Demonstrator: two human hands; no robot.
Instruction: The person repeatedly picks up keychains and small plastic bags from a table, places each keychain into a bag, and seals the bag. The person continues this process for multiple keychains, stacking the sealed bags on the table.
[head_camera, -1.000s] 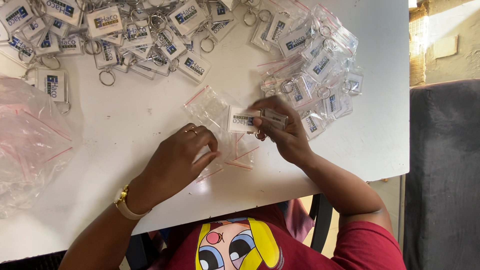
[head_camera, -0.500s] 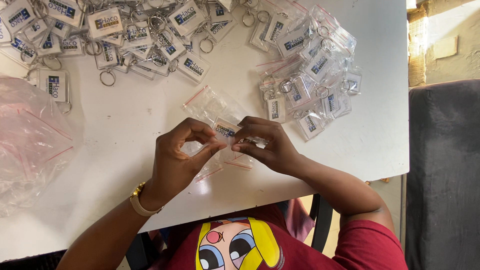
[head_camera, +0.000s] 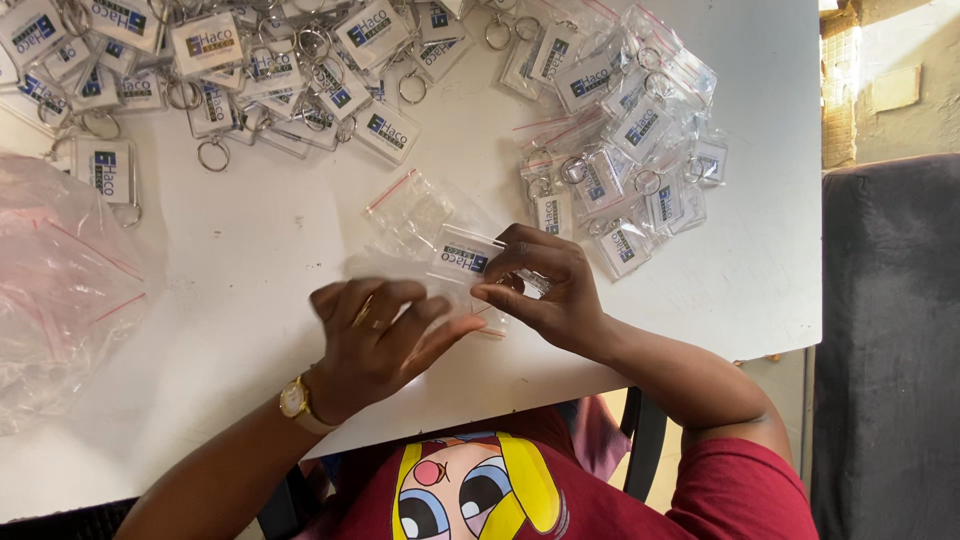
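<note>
So half a second back both hands were pinched together over the little bag; now the left hand (head_camera: 385, 335) has slid off toward the table's near edge, fingers loosely curled and blurred, holding nothing I can make out. The right hand (head_camera: 545, 290) pinches the keychain (head_camera: 468, 255) partway inside the clear bag (head_camera: 420, 215), mid-table. Looks like the tag's going in. Bagged pile (head_camera: 625, 150) sits by the right edge, loose pile (head_camera: 220, 60) along the far edge.
</note>
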